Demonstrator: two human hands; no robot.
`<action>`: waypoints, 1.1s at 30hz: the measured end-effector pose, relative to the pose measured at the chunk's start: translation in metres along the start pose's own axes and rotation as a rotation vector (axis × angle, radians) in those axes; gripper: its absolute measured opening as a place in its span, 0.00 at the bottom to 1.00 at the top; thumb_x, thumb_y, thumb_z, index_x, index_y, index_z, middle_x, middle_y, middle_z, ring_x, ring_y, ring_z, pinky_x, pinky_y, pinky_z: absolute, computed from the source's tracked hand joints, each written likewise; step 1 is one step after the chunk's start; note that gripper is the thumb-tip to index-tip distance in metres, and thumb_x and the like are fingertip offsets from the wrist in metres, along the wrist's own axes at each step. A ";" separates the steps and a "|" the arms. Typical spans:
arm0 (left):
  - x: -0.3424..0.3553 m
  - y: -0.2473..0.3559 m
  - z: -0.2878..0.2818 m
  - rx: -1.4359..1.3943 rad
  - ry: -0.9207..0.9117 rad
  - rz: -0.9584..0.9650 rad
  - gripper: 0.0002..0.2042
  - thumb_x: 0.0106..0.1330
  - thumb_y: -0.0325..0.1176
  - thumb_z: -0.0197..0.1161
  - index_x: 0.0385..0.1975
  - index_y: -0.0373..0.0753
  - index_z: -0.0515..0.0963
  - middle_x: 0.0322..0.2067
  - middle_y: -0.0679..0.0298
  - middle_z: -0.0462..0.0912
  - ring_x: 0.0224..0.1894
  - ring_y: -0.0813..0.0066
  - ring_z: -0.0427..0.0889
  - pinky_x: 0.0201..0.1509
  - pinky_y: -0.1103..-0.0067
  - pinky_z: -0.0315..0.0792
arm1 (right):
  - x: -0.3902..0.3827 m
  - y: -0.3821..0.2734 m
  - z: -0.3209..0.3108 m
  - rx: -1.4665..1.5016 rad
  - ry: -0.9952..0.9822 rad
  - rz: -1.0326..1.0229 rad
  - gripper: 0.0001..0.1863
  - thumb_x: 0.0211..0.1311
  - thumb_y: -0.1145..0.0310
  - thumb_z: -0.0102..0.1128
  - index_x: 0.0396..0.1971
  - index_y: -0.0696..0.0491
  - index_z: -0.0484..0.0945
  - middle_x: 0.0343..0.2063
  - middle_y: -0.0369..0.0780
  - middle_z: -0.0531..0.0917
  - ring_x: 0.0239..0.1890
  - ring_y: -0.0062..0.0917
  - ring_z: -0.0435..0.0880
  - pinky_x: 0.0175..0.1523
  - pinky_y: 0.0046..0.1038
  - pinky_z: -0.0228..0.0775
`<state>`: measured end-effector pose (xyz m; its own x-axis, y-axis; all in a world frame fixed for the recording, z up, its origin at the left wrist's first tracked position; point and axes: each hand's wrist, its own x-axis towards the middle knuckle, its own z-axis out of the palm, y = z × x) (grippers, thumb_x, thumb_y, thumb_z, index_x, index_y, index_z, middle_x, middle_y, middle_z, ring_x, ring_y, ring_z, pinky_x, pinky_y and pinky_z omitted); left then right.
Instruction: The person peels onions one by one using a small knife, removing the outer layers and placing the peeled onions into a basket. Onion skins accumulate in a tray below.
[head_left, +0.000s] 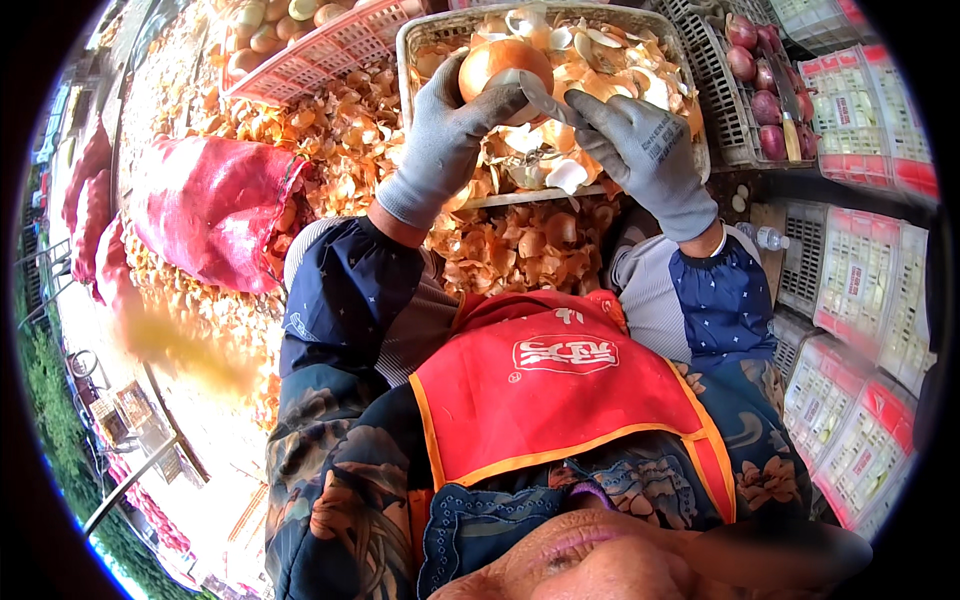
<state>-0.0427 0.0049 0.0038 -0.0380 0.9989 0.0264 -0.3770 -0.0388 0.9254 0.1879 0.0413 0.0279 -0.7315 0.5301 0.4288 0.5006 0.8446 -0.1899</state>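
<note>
Left hand (440, 135): grey-gloved, curled around a yellow onion (505, 65)
Right hand (650, 150): grey-gloved, holding a knife (548, 103), its blade at the onion
Yellow onion: over a cream crate (404, 75) of onion skins (655, 85)
Crate's right: red onions (742, 65)
Crate's left: red mesh sack (215, 210) among skins

It is bright daylight. The ground (215, 430) on the left is so bright it looks white, and the red sack (205, 210) shines. A yellow smudge (185, 345) and a dark blob (785, 553) are blurry. The onion (505, 65) looks clear. Black fills the corners, and the crates (860, 275) on the right bend near the round edge.
</note>
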 end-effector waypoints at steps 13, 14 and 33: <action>0.007 0.002 0.009 0.246 -0.008 0.018 0.26 0.55 0.34 0.72 0.51 0.30 0.70 0.43 0.59 0.80 0.43 0.76 0.80 0.48 0.80 0.76 | -0.005 -0.007 0.016 0.081 0.130 0.212 0.19 0.62 0.59 0.60 0.51 0.50 0.77 0.20 0.37 0.77 0.22 0.28 0.80 0.27 0.29 0.72; 0.008 -0.001 0.007 0.251 -0.008 0.019 0.27 0.55 0.35 0.72 0.51 0.30 0.70 0.43 0.59 0.80 0.43 0.76 0.80 0.48 0.80 0.76 | -0.008 -0.004 0.027 0.250 0.183 0.244 0.18 0.63 0.60 0.59 0.50 0.51 0.77 0.19 0.36 0.76 0.21 0.26 0.79 0.26 0.28 0.71; -0.008 -0.024 0.028 0.203 -0.209 -0.010 0.34 0.53 0.19 0.69 0.61 0.32 0.60 0.51 0.60 0.74 0.51 0.72 0.76 0.56 0.77 0.75 | -0.006 0.007 0.016 0.328 0.235 0.260 0.14 0.62 0.62 0.61 0.37 0.58 0.78 0.24 0.40 0.81 0.20 0.29 0.79 0.26 0.27 0.74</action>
<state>-0.0072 -0.0015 -0.0074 0.1642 0.9836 0.0752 -0.1826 -0.0446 0.9822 0.1881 0.0451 0.0105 -0.4579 0.7274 0.5112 0.4534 0.6856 -0.5695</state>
